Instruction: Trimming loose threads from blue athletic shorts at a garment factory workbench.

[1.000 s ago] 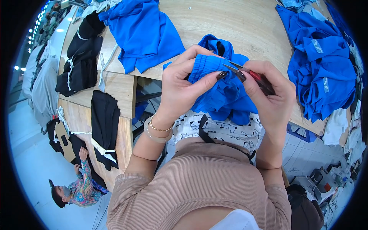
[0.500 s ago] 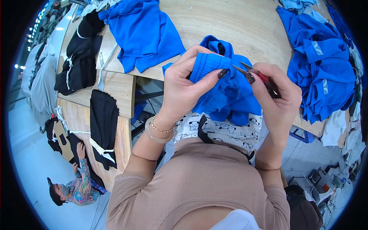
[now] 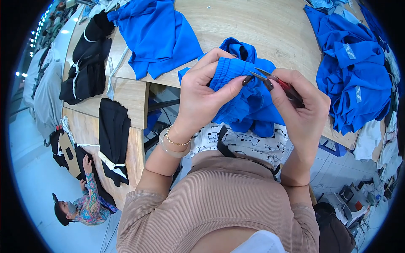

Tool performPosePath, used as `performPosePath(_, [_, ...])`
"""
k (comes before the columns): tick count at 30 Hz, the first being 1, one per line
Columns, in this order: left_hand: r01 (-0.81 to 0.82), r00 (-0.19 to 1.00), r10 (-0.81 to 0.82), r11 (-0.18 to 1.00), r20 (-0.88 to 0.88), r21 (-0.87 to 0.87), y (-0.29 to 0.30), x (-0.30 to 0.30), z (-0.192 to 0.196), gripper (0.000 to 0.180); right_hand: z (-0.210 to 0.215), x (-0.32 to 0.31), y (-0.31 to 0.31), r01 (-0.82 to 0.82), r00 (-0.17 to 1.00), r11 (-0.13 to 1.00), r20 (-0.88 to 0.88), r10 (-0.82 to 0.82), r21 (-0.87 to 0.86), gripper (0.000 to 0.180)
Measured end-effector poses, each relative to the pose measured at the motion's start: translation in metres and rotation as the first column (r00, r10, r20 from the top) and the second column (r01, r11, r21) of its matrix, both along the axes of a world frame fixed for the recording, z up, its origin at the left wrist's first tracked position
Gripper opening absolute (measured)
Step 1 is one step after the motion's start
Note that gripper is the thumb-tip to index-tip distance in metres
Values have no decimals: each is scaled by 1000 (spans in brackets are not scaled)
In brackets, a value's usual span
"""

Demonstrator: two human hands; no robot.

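Observation:
My left hand (image 3: pixel 200 95) is closed on the gathered elastic waistband of a blue garment (image 3: pixel 230 71), its thumb pressed over the edge. The rest of the cloth bunches down over the table edge and my lap. Closed around red-handled thread snips (image 3: pixel 285 86), my right hand (image 3: pixel 306 101) keeps them level with the waistband. The two pointed blades are slightly apart, with their tips at the waistband edge beside my left thumb. Whether a thread lies between the blades is too small to tell.
Another blue garment (image 3: pixel 158 40) lies flat at the far left, with a pile of blue garments (image 3: pixel 354 71) on the right. Tied black bundles (image 3: pixel 90 69) and a black stack (image 3: pixel 113 135) sit leftward on the wooden table (image 3: pixel 249 21). A person (image 3: pixel 90 206) is at lower left.
My right hand has moved slightly left, bringing the snips' tips from just beside the waistband onto its edge. My left hand has hardly moved.

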State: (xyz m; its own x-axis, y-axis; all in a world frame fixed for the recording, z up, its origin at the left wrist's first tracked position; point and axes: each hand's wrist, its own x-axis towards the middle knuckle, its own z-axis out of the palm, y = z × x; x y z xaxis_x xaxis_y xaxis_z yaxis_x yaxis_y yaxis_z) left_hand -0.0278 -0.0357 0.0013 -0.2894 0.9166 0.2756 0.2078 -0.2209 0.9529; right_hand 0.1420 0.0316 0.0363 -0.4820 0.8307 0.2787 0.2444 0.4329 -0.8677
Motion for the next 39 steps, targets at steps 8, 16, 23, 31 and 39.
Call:
performPosePath(8, [6, 1000, -6, 1000, -28, 2, 0, -2, -1, 12, 0, -1, -1, -4, 1000, 1000, 12, 3, 25, 12])
performPosePath(16, [22, 997, -21, 1000, 78, -16, 0, 0, -2, 12, -9, -3, 4, -40, 996, 999, -82, 40, -7, 10])
performPosePath(23, [27, 932, -12, 999, 361, -37, 2, 5, -2, 10, -34, -15, 2, -159, 899, 937, -439, 7, -310, 8])
performPosePath(31, [-1, 969, 19, 998, 246, -71, 1, 3, -2, 9, -31, -13, 4, -57, 974, 997, -216, 68, 56, 8])
performPosePath(39, [-18, 972, 26, 999, 232, -36, 2, 2, -1, 10, -28, -16, -2, -109, 994, 984, -24, 106, -143, 10])
